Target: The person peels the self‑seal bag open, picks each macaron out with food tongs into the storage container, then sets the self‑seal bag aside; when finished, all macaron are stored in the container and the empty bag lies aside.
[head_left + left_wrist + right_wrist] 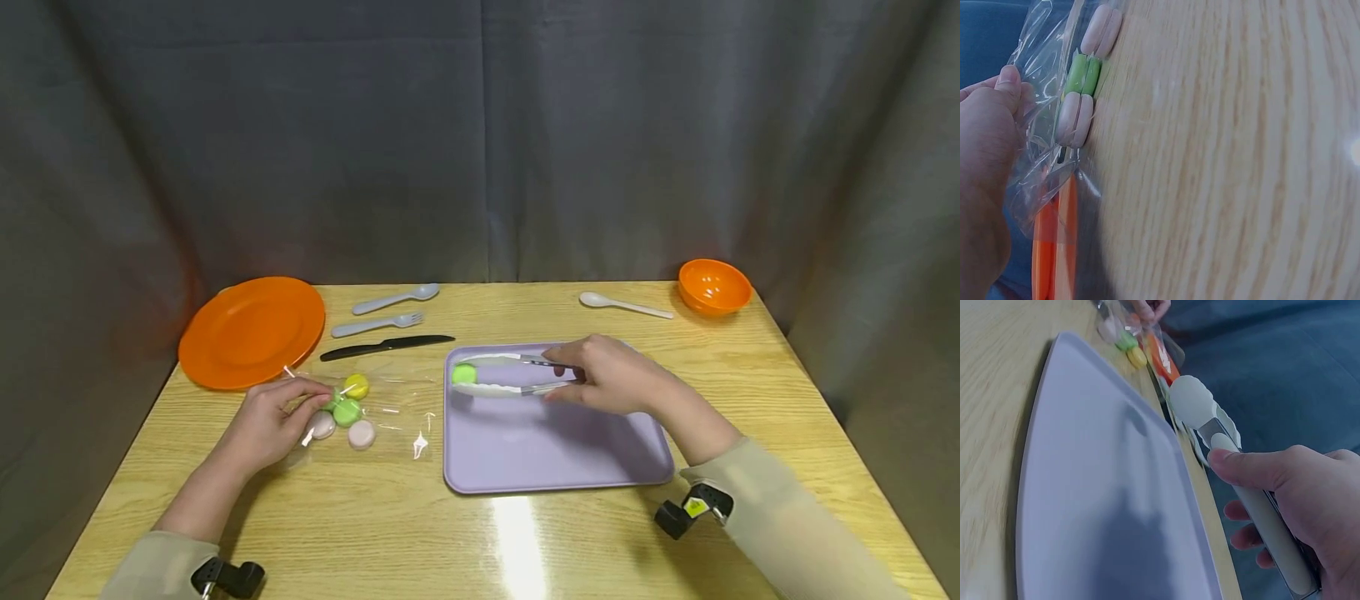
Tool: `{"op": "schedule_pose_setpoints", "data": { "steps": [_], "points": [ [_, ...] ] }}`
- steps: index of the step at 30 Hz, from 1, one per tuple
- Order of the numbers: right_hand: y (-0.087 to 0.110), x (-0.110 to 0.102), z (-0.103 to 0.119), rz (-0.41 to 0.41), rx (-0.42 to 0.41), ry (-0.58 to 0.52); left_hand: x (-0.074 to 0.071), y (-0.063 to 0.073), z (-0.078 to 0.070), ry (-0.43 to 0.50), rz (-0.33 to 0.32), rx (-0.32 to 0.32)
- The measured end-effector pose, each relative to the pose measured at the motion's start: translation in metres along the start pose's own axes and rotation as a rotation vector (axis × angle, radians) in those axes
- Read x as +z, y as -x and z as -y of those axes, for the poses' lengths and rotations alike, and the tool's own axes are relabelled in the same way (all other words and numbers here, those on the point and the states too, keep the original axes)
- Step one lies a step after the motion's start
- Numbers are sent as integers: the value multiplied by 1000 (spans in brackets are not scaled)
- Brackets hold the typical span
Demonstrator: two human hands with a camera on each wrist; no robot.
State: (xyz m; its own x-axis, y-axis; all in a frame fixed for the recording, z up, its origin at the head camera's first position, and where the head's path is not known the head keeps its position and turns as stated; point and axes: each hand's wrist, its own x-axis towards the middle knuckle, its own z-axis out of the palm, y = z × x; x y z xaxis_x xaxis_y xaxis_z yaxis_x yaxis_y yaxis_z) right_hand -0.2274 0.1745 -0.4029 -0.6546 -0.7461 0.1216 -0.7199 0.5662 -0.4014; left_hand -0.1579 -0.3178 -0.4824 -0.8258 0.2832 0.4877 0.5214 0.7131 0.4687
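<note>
My right hand [611, 375] grips a pair of tongs [1266, 531] with white scalloped heads, its thumb on one arm and fingers on the other. Between the tong heads sits a green macaron [464, 373], seen over the left end of the lilac tray [517, 458]; the right wrist view hides it. The tongs' shadow falls on the tray below. To the left, my left hand [266, 421] pinches the edge of a clear plastic bag [1035, 119]. In this bag lie a yellow macaron [356, 386], a green macaron [347, 412] and two pale pink macarons [362, 434].
An orange plate [251, 333] lies behind the bag. Beyond the bag are a grey spoon [393, 298], a grey fork [375, 324] and a black knife [386, 347]. A pale spoon [626, 306] and an orange bowl [715, 287] occupy the back right.
</note>
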Motion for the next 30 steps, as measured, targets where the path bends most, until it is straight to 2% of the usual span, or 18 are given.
{"op": "schedule_pose_setpoints", "data": {
  "steps": [4, 11, 16, 26, 30],
  "points": [
    [13, -3, -11, -11, -10, 3, -1, 0, -1, -11, -3, 3],
    [28, 0, -27, -26, 19, 33, -1, 0, -1, 2, -7, 21],
    [30, 5, -35, -24, 44, 38, 0, -1, -1, 20, -11, 43],
    [28, 12, -42, -1, 73, 42, 0, -1, -1, 17, -8, 34],
    [27, 10, -42, 17, 94, 7, 0, 0, 0, 13, -9, 28]
  ]
}}
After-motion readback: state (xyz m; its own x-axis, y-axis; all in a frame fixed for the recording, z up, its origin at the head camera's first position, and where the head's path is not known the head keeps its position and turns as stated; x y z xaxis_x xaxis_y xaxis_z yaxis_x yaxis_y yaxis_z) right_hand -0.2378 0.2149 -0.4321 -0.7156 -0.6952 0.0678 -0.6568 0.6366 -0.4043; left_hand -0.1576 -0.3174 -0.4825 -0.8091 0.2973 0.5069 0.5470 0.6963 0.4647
